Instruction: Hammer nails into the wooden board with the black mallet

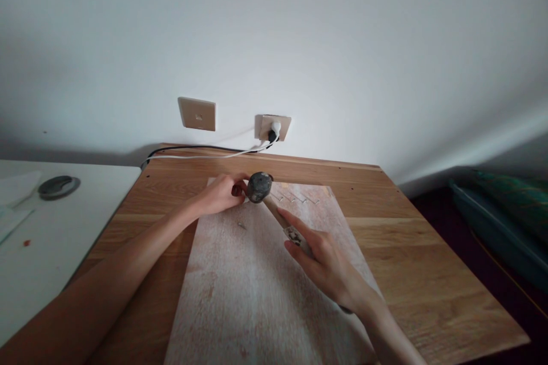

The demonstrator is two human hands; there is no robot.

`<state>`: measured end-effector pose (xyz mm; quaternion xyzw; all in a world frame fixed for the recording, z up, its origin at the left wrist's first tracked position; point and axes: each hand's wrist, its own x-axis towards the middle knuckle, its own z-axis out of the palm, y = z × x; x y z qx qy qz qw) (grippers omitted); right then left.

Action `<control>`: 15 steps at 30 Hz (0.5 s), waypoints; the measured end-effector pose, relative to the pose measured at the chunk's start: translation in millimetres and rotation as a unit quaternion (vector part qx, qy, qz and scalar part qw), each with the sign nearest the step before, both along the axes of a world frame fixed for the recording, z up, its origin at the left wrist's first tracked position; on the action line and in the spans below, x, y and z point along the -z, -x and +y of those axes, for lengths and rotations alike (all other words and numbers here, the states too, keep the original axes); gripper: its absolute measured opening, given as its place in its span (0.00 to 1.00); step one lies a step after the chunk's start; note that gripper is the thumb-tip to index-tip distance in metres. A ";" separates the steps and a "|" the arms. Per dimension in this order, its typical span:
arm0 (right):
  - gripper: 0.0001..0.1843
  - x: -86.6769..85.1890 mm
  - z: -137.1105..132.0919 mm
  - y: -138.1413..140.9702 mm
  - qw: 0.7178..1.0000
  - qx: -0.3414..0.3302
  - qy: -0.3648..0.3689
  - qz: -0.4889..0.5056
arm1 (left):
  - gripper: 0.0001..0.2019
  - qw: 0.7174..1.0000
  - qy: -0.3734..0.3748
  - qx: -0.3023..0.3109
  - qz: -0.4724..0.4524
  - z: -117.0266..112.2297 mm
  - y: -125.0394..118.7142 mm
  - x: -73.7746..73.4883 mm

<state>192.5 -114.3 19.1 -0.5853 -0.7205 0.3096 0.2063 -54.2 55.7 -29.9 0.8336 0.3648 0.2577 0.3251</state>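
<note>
My right hand (329, 262) is wrapped round the handle of a mallet (259, 187), which has a dark, scuffed, rounded head and a pale handle with a printed label. The mallet head is right beside the fingertips of my left hand (222, 193). These fingers are pinched together at the board's far left edge; the mallet partly hides what they hold, if anything. Several thin nails (293, 199) stand in a row along the far end of the whitish wooden board (240, 291). One small loose nail (242, 225) lies on the board nearer to me.
The board rests on a brown wooden table (411, 262) against a white wall. Black and white cables (205, 154) run along its back edge to a wall socket (276, 127). A white desk (43, 274) with a round cable cover (57, 187) adjoins at left; green-blue fabric (505, 228) lies at right.
</note>
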 end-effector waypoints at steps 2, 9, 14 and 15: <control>0.33 0.1 0.2 0.3 1.000 -0.001 0.001 0.000 | 0.19 1.000 0.002 0.002 0.001 -0.1 0.1 -0.5; 0.33 -1.2 -0.6 0.8 1.000 0.003 0.006 0.002 | 0.21 1.000 0.006 -0.008 0.014 0.0 -0.7 -1.8; 0.34 -0.4 -1.3 -0.4 1.000 -0.002 0.009 0.010 | 0.21 1.000 0.004 -0.008 0.015 0.4 -0.2 -1.3; 0.34 0.2 -1.2 -0.5 1.000 -0.003 0.008 0.013 | 0.21 1.000 0.004 -0.008 0.014 0.2 -0.2 -1.5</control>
